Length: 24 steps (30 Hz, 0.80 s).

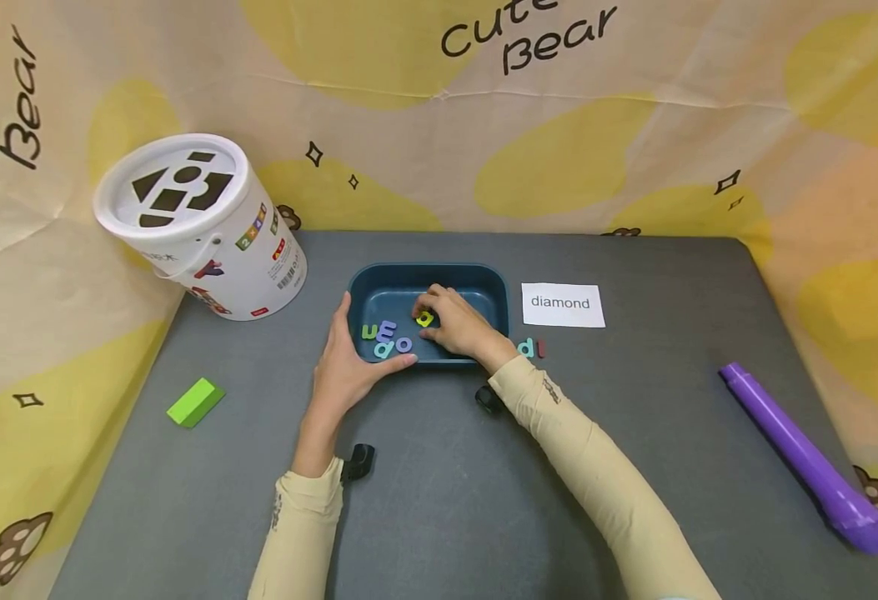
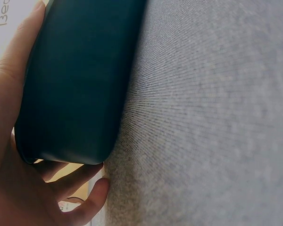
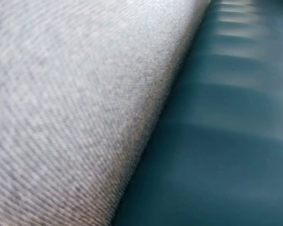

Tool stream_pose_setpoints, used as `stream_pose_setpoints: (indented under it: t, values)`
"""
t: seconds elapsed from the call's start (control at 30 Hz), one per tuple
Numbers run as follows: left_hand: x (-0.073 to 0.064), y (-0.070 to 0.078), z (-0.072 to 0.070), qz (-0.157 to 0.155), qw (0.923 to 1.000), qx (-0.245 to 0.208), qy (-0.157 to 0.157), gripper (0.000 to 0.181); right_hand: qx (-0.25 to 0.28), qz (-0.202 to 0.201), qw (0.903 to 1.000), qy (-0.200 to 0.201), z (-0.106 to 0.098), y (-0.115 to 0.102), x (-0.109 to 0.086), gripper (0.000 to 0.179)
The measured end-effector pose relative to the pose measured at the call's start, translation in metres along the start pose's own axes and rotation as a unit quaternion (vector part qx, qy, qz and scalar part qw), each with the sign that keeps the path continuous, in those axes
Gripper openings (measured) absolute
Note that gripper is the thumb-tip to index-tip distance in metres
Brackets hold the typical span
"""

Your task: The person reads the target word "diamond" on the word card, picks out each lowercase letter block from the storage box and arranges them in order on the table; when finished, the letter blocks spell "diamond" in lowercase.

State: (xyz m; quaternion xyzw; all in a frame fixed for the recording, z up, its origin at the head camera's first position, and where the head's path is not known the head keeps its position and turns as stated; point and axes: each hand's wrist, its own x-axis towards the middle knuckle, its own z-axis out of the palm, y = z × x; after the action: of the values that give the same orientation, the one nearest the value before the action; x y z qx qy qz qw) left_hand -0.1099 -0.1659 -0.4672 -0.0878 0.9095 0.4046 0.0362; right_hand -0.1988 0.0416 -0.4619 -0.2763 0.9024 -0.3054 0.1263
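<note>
A dark teal tray (image 1: 429, 271) stands on the table with several small letters in it. My left hand (image 1: 344, 371) holds its near left corner, thumb along the front rim and fingers along the left side. In the left wrist view, the fingers (image 2: 92, 202) bend round the tray's end. My right hand (image 1: 457, 323) reaches into the tray and pinches a yellow letter (image 1: 424, 319) between thumb and fingertips. Left of it lie a green letter (image 1: 369, 332), a purple letter m (image 1: 387, 329), a light blue letter d (image 1: 383, 350) and a purple letter o (image 1: 404, 344).
Right of the tray are a white card (image 1: 562, 305) reading "diamond", a teal letter d (image 1: 525, 348) and a thin red letter (image 1: 540, 348). A white bucket (image 1: 206, 225) stands back left, a green block (image 1: 195, 402) at left, a purple marker-shaped object (image 1: 806, 454) at right.
</note>
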Motion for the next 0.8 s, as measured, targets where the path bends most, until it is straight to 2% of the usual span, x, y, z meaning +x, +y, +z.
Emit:
stream_pose_setpoints:
  t: [0.13, 0.23, 0.37, 0.57, 0.8]
  values:
    - [-0.001, 0.000, 0.000, 0.001, 1.0000, -0.001, 0.002, 0.141, -0.006, -0.003, 1.0000, -0.005, -0.001, -0.001, -0.002, 0.020]
    - [0.000, 0.000, 0.000, 0.003, 1.0000, -0.002, 0.001, 0.142, -0.006, -0.007, 0.9999, -0.006, -0.003, -0.002, -0.005, 0.022]
    - [0.000, 0.000, 0.000, 0.003, 1.0000, -0.007, -0.002, 0.142, 0.013, -0.024, 0.9995, 0.013, -0.010, -0.003, -0.014, 0.025]
    - [0.000, 0.001, 0.000, -0.002, 1.0000, -0.007, -0.004, 0.142, 0.072, -0.043, 0.9932, 0.081, -0.031, 0.002, -0.042, 0.026]
    - [-0.001, 0.000, 0.000, -0.002, 1.0000, -0.003, -0.003, 0.142, 0.133, -0.044, 0.9723, 0.187, -0.062, 0.030, -0.089, 0.029]
